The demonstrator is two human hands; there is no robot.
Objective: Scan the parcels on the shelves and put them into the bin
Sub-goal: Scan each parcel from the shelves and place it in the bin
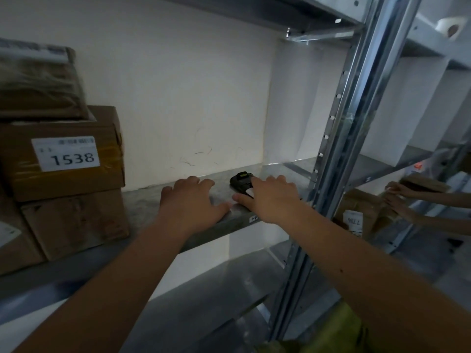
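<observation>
A black handheld scanner point(240, 182) lies on the grey metal shelf point(145, 202), close to the right upright. My right hand point(272, 198) covers its near end, fingers over the top and thumb along its left side. My left hand point(193, 202) rests flat on the shelf just left of it, fingers spread, holding nothing. At the left of the shelf stand stacked cardboard parcels; one carries a white label reading 1538 point(66, 154), a plain box point(76, 222) sits under it and a blurred taped box point(38, 82) sits on top.
A perforated steel upright point(339, 138) borders the shelf on the right. Beyond it a reflective panel mirrors hands and a labelled box point(356, 215). A lower shelf point(229, 284) runs beneath my arms. A paper roll point(451, 28) sits high on the right.
</observation>
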